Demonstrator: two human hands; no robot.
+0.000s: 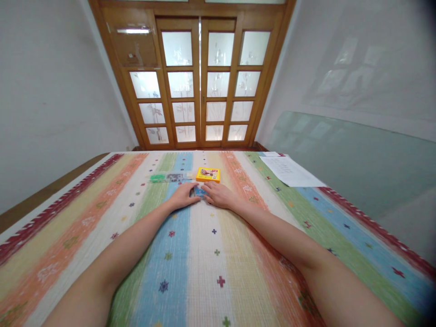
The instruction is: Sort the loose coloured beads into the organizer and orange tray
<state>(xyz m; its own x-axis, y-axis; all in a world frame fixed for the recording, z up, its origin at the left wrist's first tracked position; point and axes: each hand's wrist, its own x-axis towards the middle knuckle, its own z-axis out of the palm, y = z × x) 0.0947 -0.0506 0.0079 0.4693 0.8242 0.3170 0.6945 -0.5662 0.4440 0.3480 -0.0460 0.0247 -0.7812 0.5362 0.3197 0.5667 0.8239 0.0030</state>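
Note:
A small, flat, blue-and-white packet (pixel 200 192) lies on the striped cloth between my hands; its exact kind is too small to make out. My left hand (pixel 182 196) curves round its left side, fingertips at the far edge and thumb at the near edge. From the other side, my right hand (pixel 220 195) grips the packet, its fingers covering the right part. Just beyond the right fingers sits a yellow box (pixel 208 174) with a printed picture. Left of that box is a clear plastic pack (pixel 175 177) with green pieces (pixel 157 178) at its left end.
White printed sheets (pixel 291 171) lie at the table's far right. A striped, patterned tablecloth (pixel 204 263) covers the table. Wooden doors with glass panes (pixel 200 81) stand beyond the far edge, with a pale green panel (pixel 357 168) along the right wall.

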